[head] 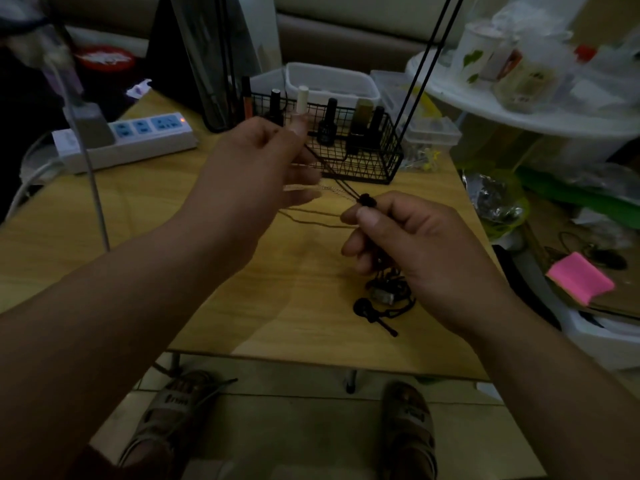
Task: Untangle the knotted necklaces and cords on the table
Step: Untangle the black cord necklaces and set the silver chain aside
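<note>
Holding the work up off the table (277, 306): right hand (415, 244) pinches the black knot (367, 200) tight between thumb and forefinger, other fingers curled under. Left hand (256, 168), further left and slightly farther away, appears to pinch the dark cord (332, 171) near the thumb, with the remaining fingers loosely spread. It is motion-blurred, so the exact grip is uncertain. The cord runs taut between the hands.

Judgement: the right hand anchors the knot while the left draws one strand away from it, and the tension shows which line feeds in.

- Thin brown strands (311, 220) also lead left from the knot and sag lower.
- The rest of the tangle (382, 296) hangs below the right hand and rests on the table at near right.

Surroundings:
- Wire basket (388, 168) of small bottles (327, 123) just beyond the hands. A wide pull that way could snag the mesh.
- Power strip (138, 143) at far left, well apart.
</note>
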Available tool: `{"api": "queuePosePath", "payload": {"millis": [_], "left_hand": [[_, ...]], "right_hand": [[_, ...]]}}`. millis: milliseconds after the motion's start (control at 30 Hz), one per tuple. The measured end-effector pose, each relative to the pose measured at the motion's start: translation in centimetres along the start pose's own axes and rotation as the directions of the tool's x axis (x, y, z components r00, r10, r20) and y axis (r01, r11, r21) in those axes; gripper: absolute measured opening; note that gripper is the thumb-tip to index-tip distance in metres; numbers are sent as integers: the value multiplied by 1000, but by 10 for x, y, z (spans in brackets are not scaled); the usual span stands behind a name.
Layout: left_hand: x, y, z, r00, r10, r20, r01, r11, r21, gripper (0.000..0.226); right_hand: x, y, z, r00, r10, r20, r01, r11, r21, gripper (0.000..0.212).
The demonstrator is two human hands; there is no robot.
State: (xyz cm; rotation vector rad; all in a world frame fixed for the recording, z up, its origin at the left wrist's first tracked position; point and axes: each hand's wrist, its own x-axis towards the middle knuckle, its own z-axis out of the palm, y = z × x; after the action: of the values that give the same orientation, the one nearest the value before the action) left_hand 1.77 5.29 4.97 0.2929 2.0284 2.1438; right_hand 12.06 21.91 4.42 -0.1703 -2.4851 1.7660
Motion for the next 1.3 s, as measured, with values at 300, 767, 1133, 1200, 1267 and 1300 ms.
{"api": "queuePosePath", "payload": {"millis": [300, 767, 1133, 1200, 1267, 1300], "left_hand": [[-14, -7, -7, 857, 343, 385, -494, 761, 420, 13], [-9, -6, -14, 845, 257, 470, -424, 856, 295, 10], [-10, -6, -12, 849, 158, 503, -375, 852, 365, 17], [-10, -5, -12, 855, 166, 491, -370, 860, 353, 16], [-11, -4, -12, 859, 163, 486, -347, 882, 318, 15], [-10, -5, -12, 863, 151, 482, -320, 902, 291, 14]], "right_hand": [[1, -2, 0, 1000, -5, -28, 3, 999, -44, 28], [1, -5, -2, 998, -65, 1, 64, 994, -86, 32], [-3, -4, -6, 993, -120, -7, 119, 991, -60, 6], [-2, -3, -8, 996, -91, -14, 90, 995, -35, 10], [0, -1, -10, 999, -40, -10, 40, 999, 33, 18], [1, 0, -11, 1000, -21, -5, 21, 998, 67, 21]]}}
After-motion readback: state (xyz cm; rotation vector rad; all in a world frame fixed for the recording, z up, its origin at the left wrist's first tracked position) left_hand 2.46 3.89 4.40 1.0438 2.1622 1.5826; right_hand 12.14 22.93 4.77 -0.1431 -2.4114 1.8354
